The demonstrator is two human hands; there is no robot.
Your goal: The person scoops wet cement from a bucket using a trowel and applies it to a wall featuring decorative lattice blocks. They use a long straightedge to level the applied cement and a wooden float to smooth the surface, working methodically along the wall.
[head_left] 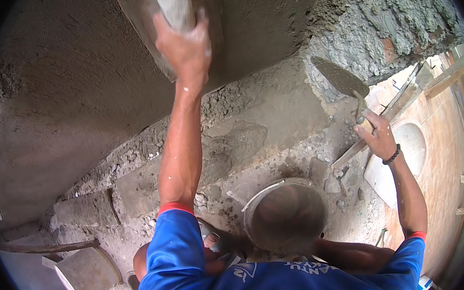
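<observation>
My left hand [186,49] is raised toward the top of the view, its fingers wrapped round the pale handle of a plastering float [147,25]. The float's long flat board lies against the grey plastered wall [68,104]. Out to the right, my right hand [376,135] grips a pointed brick trowel [342,75] by its wooden handle. Its dark blade points up and left, in front of the rough mortar [391,12]; I cannot tell whether it touches. A round bucket [287,217] with a wire handle stands between my knees, its inside dark.
Flat slabs [87,210] and mortar crumbs line the wall's foot. An overturned pale bucket [88,274] lies at the lower left. To the right are a white basin-like piece [409,149], tan boards [435,132] and wooden battens [449,76].
</observation>
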